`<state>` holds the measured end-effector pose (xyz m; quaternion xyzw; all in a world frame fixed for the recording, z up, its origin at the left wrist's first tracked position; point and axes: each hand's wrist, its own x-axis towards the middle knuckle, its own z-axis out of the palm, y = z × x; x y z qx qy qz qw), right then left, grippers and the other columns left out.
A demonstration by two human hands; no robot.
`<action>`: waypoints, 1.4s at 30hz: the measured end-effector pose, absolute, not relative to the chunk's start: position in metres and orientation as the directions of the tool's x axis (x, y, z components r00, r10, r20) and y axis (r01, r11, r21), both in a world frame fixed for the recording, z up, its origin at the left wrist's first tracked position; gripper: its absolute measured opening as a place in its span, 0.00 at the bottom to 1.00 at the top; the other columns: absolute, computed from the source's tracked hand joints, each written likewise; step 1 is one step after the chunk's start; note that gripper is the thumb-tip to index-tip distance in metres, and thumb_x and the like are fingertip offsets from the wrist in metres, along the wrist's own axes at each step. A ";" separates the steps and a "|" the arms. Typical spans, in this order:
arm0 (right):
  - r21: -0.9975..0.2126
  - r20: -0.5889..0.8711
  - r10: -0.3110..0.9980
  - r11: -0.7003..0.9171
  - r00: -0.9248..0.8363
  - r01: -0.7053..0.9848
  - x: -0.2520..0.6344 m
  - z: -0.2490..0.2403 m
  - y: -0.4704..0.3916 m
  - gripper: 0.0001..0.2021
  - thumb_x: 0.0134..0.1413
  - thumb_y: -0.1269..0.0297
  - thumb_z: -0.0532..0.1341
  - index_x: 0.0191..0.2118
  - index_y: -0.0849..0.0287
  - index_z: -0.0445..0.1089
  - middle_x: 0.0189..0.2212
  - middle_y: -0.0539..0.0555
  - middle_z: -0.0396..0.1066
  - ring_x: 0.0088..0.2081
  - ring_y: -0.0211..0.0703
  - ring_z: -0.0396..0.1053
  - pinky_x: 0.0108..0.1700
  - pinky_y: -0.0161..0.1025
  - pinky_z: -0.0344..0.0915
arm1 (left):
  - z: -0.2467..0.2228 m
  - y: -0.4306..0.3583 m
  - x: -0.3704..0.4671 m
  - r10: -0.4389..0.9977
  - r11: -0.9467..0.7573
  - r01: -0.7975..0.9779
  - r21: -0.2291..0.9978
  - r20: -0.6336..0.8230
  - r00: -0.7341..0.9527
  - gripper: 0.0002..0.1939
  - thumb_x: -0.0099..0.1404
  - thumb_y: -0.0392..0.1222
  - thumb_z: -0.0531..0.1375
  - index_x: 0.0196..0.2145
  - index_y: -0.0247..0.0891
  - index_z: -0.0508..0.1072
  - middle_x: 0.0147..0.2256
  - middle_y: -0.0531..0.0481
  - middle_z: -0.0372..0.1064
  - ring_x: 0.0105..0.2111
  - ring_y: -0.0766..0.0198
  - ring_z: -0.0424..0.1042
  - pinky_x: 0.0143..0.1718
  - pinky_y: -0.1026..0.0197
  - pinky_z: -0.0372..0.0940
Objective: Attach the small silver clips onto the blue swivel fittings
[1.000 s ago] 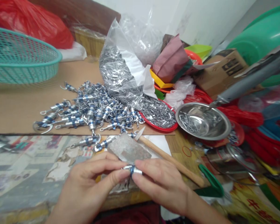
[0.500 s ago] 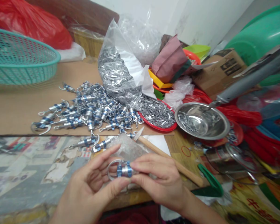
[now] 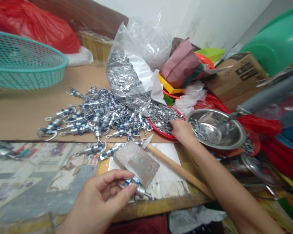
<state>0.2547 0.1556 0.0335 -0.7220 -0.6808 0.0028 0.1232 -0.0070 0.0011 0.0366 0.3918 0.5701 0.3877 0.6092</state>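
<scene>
My left hand (image 3: pixel 104 198) is closed around a silver and blue metal fitting (image 3: pixel 139 191), thumb and fingers pinching its banded end while its narrow tip points right. My right hand (image 3: pixel 183 130) reaches to the right part of a red plate (image 3: pixel 161 132) heaped with small grey metal pieces (image 3: pixel 161 117); its fingertips are among them, and what they hold is too small to tell. A metal block (image 3: pixel 139 162) lies just above my left hand. Beside it is a hammer with a wooden handle (image 3: pixel 178 168). Many similar fittings (image 3: pixel 100 113) form a pile on the cardboard.
A steel bowl (image 3: pixel 216 143) with a few metal pieces stands right of the plate. Behind the plate leans a clear bag of metal pieces (image 3: pixel 127 78). A turquoise basket (image 3: pixel 29 78) is at left, a cardboard box (image 3: pixel 236 78) at back right.
My right hand has let go of the fitting and moved up and right to the plate. My left hand still holds the fitting, now tilted downward to the right. The view has shifted slightly.
</scene>
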 end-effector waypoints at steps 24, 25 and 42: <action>-0.165 0.457 0.416 0.908 -0.786 0.385 0.157 0.062 0.041 0.16 0.62 0.73 0.49 0.28 0.65 0.71 0.27 0.59 0.74 0.30 0.41 0.71 0.32 0.36 0.69 | 0.018 0.011 -0.011 0.966 0.257 -0.323 0.911 -0.250 0.065 0.15 0.49 0.32 0.66 0.31 0.41 0.63 0.23 0.59 0.72 0.26 0.69 0.73 0.27 0.70 0.68; -0.127 0.447 0.398 0.915 -0.801 0.383 0.156 0.063 0.038 0.17 0.62 0.73 0.48 0.27 0.64 0.70 0.27 0.60 0.75 0.30 0.41 0.72 0.33 0.37 0.70 | 0.018 0.011 -0.011 0.968 0.250 -0.317 0.915 -0.247 0.048 0.15 0.49 0.32 0.65 0.31 0.41 0.63 0.23 0.59 0.72 0.26 0.69 0.73 0.27 0.70 0.68; -0.158 0.347 0.851 0.467 -0.394 0.870 0.210 0.033 0.027 0.13 0.59 0.66 0.54 0.48 0.62 0.65 0.40 0.61 0.73 0.40 0.49 0.72 0.40 0.45 0.71 | 0.013 0.011 -0.011 0.956 0.290 -0.305 0.907 -0.286 0.060 0.21 0.48 0.36 0.67 0.37 0.41 0.62 0.25 0.58 0.73 0.27 0.65 0.75 0.28 0.67 0.72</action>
